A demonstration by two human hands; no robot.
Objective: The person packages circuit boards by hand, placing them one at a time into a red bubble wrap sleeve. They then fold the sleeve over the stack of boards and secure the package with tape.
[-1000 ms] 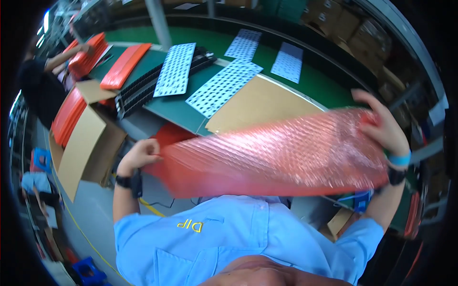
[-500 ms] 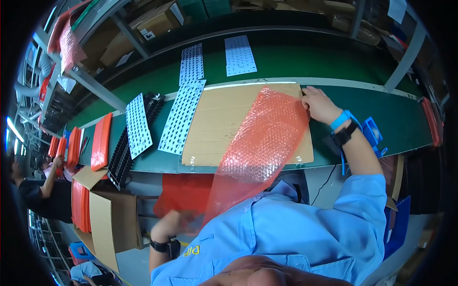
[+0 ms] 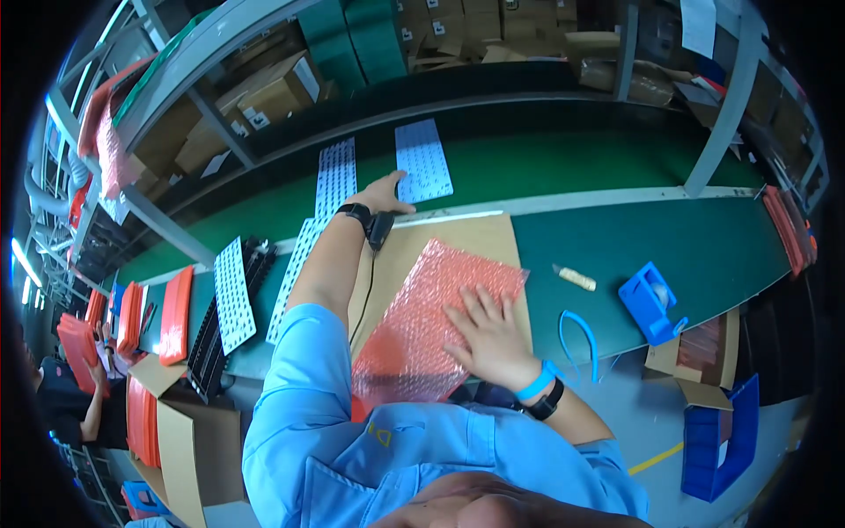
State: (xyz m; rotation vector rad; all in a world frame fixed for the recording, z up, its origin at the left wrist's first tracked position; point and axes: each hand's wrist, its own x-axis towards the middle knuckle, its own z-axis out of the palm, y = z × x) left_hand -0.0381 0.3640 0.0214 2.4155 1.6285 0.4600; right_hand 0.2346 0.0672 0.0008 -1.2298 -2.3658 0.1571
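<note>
Your left hand (image 3: 385,194), fingers parted, is nearer to the white dotted rectangular panel (image 3: 425,162), which points lengthwise away beyond the brown cardboard sheet (image 3: 486,232), where your right hand (image 3: 495,345) lies spread on pink bubble wrap (image 3: 410,310).

Grey floor (image 3: 635,415) with yellow line (image 3: 657,458)

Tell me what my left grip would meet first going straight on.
Likely the white dotted panel on the green surface; your left grip is right at its near edge, though contact is hard to judge.
</note>
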